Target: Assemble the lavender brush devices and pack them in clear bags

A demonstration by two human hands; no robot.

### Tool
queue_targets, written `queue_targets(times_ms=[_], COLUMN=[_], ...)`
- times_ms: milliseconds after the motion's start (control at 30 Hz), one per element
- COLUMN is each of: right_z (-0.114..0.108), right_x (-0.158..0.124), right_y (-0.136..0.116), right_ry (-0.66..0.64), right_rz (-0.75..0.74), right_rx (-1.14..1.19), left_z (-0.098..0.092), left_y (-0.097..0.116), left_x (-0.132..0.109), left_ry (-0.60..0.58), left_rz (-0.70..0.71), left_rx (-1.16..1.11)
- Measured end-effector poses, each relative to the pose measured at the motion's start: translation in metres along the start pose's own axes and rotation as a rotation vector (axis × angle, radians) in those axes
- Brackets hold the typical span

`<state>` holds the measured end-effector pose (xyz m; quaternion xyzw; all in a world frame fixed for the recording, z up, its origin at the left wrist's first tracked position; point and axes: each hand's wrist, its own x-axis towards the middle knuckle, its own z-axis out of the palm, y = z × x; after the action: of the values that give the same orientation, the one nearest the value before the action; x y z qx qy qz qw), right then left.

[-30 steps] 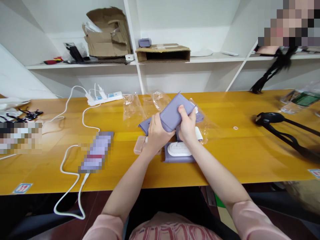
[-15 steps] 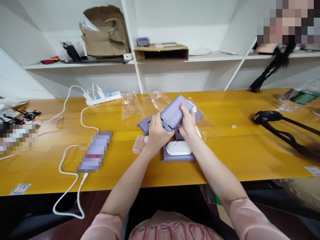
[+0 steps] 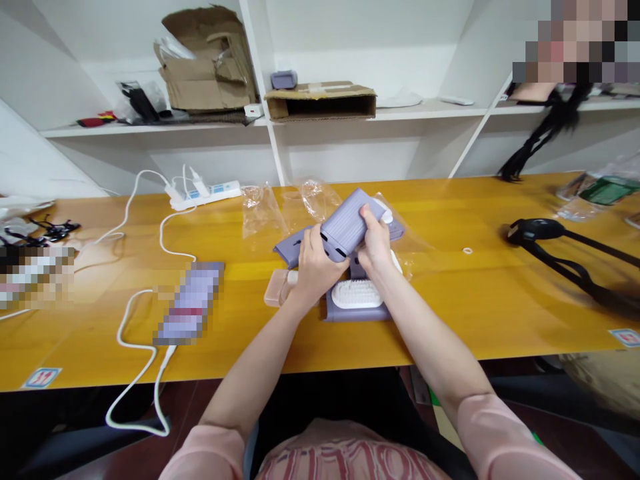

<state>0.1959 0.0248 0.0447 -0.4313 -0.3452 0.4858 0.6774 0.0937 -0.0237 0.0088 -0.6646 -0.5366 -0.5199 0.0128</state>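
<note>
Both my hands grip a ribbed purple plastic case, tilted above the table with its upper end toward the right. My left hand is closed around its lower left end, where dark slots show. My right hand is closed on its right side, the thumb lying on the ribbed face. Beneath my right wrist, a white bristled brush head rests on a purple base. Left of it lies a clear pinkish container. More purple parts lie behind the case, partly hidden.
Clear plastic bags lie behind the parts. On the left are a phone with a white cable and a power strip. To the right are a small white ring, a black strap and a bottle. Another person is at upper right.
Almost nothing differs. My hands keep the same hold on the purple case, and the whole view has shifted very slightly.
</note>
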Motion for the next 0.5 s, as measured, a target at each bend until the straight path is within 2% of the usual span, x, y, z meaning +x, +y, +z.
queue_targets(times_ms=[233,400,500], right_z=[0.003,0.008,0.008], right_x=[-0.009,-0.018,-0.02], right_y=[-0.012,-0.018,-0.019], right_ry=[-0.01,-0.065,-0.077], right_rz=[0.035,-0.063,-0.065], right_rx=[0.004,-0.08,-0.097], left_z=[-0.004,-0.01,-0.013], left_y=[0.004,0.006,0.009], left_x=[0.004,0.006,0.008], left_ry=[-0.028,-0.053,-0.062], left_rz=[-0.049,-0.091,-0.116], left_rx=[-0.003,-0.097,-0.158])
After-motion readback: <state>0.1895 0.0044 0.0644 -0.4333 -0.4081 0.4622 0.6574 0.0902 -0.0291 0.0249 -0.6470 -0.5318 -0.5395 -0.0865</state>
